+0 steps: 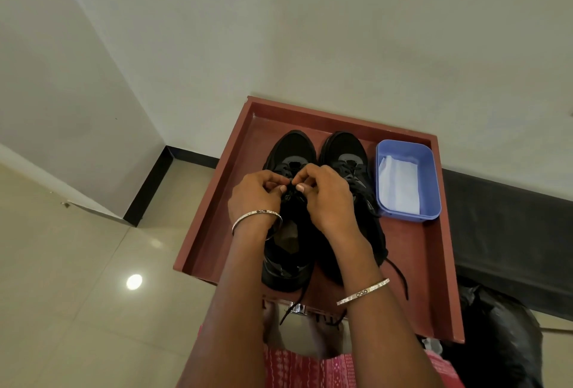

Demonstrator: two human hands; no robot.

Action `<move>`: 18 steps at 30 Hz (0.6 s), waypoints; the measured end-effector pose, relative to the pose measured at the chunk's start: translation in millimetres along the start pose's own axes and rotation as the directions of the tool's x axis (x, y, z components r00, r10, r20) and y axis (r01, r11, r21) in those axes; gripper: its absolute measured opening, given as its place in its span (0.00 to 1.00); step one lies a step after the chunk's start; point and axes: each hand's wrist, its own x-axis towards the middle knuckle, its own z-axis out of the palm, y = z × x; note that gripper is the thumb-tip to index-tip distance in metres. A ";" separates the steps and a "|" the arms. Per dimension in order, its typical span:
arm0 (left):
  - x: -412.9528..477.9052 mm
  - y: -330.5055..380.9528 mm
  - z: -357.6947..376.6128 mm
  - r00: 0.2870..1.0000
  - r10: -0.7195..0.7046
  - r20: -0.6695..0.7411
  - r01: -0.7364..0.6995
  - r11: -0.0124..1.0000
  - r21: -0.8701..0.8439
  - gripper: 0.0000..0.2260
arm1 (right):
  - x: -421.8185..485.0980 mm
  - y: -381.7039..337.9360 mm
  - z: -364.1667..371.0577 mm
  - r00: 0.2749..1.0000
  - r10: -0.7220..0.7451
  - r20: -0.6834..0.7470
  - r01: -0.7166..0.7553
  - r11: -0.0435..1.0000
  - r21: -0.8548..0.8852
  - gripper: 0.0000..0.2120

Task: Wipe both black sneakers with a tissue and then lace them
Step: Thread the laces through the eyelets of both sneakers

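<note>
Item 1. Left-hand sneaker (290, 151): black, low-cut, standing upright on the red-brown table (418, 257), toe away from us, touching its partner along the inner side. We judge it light, with a soft, yielding upper and a stiffer sole. The best hold for steadying it is at the heel or the sole edge, not the tongue.

Item 2. Lace (297, 296): black, thin, limp cord. One loose end trails over the near edge of the table. We expect it to be floppy and to slip from a loose grip, so we would take it close to the eyelets or near the tip, between fingertip and thumb.

Item 3. Left hand (257, 193) and right hand (325, 198): both are over the throat of the left-hand sneaker with fingers curled in. Each pinches the lace, and the two pinches nearly meet. We cannot tell the exact eyelet row under the fingers.

Item 4. Right-hand sneaker (342, 147): the same make, just beside the first. Its lace crosses the upper rows, and a free end (401, 276) lies on the table toward us. Whether it is fully laced we cannot tell.

Item 5. Tissue (398, 182): white, thin, lying inside the blue tub (434, 176) just beside the right-hand sneaker. We judge it fragile and likely to tear if dragged, so we would lift it by a folded edge.
</note>
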 end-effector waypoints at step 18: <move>-1.7 0.2 -4.6 0.999 -0.036 -0.006 0.036 0.999 -0.011 0.05 | -4.6 3.8 5.1 0.993 0.121 0.009 -0.121 0.977 0.176 0.08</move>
